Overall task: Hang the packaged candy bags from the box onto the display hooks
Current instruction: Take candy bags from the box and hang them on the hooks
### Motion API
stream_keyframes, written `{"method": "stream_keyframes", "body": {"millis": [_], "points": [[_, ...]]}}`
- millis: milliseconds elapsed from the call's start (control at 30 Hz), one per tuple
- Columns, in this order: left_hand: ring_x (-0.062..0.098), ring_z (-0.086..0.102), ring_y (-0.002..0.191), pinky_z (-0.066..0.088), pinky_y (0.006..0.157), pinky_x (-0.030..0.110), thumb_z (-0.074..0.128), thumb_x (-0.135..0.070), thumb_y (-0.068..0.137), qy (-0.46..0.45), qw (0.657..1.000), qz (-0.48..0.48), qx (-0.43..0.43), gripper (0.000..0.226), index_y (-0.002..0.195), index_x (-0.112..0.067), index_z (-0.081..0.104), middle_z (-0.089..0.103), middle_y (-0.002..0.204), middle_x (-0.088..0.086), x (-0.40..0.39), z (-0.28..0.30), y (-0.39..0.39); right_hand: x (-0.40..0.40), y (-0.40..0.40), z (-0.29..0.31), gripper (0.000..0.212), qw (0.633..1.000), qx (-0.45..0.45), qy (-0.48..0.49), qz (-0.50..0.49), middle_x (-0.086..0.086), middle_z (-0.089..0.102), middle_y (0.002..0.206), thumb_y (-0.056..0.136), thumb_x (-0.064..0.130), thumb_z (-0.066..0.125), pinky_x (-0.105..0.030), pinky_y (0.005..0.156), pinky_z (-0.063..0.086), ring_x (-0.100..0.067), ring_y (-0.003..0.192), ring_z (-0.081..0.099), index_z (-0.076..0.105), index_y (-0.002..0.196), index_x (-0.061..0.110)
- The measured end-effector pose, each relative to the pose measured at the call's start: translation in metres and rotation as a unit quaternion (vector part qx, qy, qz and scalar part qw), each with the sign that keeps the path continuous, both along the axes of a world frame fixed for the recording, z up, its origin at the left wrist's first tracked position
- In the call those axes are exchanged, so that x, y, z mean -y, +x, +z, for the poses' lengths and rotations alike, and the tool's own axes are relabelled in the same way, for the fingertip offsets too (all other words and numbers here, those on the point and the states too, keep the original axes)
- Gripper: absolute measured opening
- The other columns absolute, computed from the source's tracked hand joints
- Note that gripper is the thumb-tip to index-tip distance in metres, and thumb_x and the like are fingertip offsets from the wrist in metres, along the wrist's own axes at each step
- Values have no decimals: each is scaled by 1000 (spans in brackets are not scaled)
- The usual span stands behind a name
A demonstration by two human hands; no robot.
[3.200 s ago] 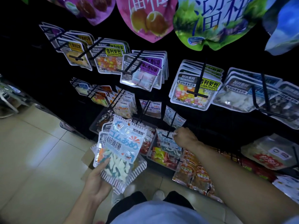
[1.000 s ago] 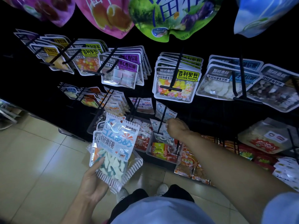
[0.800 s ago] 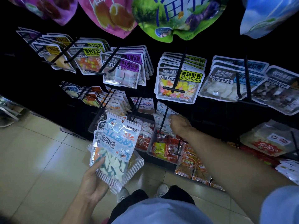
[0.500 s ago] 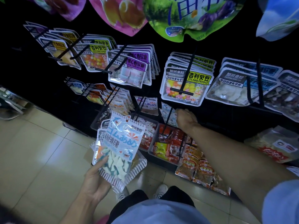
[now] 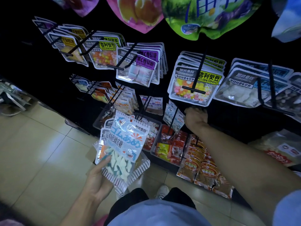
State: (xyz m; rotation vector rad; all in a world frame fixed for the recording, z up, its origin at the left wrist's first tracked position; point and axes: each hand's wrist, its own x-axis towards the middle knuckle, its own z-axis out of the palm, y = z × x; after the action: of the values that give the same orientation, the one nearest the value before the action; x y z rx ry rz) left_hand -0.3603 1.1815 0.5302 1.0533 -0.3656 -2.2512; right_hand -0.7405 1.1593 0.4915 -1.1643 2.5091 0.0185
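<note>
Head view: left hand [image 5: 97, 180] grips a fanned stack of candy bags [image 5: 123, 147] from below, thumb across the front one; at least three visible, top one clear with white-and-blue shark gummies, a light-blue header with shark drawings and striped edges. Right hand [image 5: 196, 118] reaches to the rack beside the bags hanging on a display hook [image 5: 172, 121] just left of it, fingers hidden, so can't tell if it holds anything; two shark bags [image 5: 169, 111] look hung there. Below that hand, two clear bins [image 5: 156, 154] of red snack packets [image 5: 172, 144].
</note>
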Motion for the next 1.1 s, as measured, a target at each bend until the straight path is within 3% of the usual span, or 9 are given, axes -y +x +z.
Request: {"method": "stream_keyframes", "body": {"millis": [67, 167, 367, 467, 633, 733, 833, 967, 1100], "points": [[32, 76, 87, 64, 73, 47, 59, -14, 82, 13, 1000, 13, 12, 28, 91, -15, 85, 76, 106, 17, 2, -2, 2, -2, -1, -1, 31, 1000, -8, 5, -4, -22, 63, 130, 104, 10, 43, -42, 104, 43, -39, 124, 57, 63, 127, 4], [31, 77, 85, 65, 71, 46, 52, -14, 85, 24, 1000, 5, 19, 33, 88, -15, 85, 77, 102, 16, 4, 2, 3, -6, -1, -4, 34, 1000, -16, 19, -12, -23, 60, 134, 105, 9, 40, -42, 106, 41, -39, 128, 55, 62, 130, 0], [31, 77, 84, 65, 73, 47, 57, -14, 83, 23, 1000, -9, 17, 28, 85, -14, 85, 77, 101, 17, 15, 4, 20, -7, 1, -7, 32, 996, -93, 14, -6, -13, 65, 129, 103, 16, 47, -41, 109, 37, -33, 125, 56, 66, 128, 14], [36, 76, 94, 63, 84, 50, 86, -15, 67, 16, 999, -15, 23, 33, 100, -10, 82, 74, 116, 21, 24, 3, 31, -9, 13, 1, 28, 990, -113, -68, -47, -5, 71, 119, 99, 28, 57, -37, 104, 38, -27, 118, 61, 68, 125, 30], [38, 75, 98, 55, 97, 53, 59, -9, 84, 3, 997, -31, 67, 40, 123, -2, 63, 73, 119, 25, 43, 10, 44, -43, 100, 48, 23, 892, 127, -386, -198, -2, 72, 108, 104, 30, 56, -29, 78, 52, -24, 97, 69, 69, 120, 19], [42, 72, 107, 57, 97, 54, 77, -7, 78, -5, 996, -49, 69, 58, 131, 2, 57, 69, 125, 29, 56, 5, 51, -64, 193, 85, 42, 844, 320, -380, -204, 11, 69, 115, 99, 56, 50, -26, 85, 49, -7, 105, 65, 66, 125, 27], [42, 71, 110, 59, 92, 52, 103, -20, 42, -5, 995, -75, 70, 100, 129, 0, 59, 68, 127, 29, 67, 4, 55, -58, 252, 95, 47, 804, 459, -330, -185, 16, 74, 114, 85, 57, 65, -33, 94, 54, -2, 103, 70, 66, 125, 33], [38, 75, 99, 64, 80, 47, 94, -14, 63, -5, 990, -116, 74, 80, 132, 3, 57, 72, 120, 27, 76, 0, 60, -39, 279, 87, 27, 777, 461, -349, -249, 12, 79, 100, 83, 37, 80, -45, 91, 61, -11, 92, 76, 72, 105, 24], [36, 77, 91, 63, 70, 41, 87, -11, 69, -3, 987, -133, 88, 64, 124, 4, 60, 75, 110, 25, 86, -1, 70, -32, 291, 86, 33, 764, 455, -371, -268, 7, 79, 102, 79, 41, 76, -52, 93, 59, -17, 96, 76, 74, 106, 23]]}}
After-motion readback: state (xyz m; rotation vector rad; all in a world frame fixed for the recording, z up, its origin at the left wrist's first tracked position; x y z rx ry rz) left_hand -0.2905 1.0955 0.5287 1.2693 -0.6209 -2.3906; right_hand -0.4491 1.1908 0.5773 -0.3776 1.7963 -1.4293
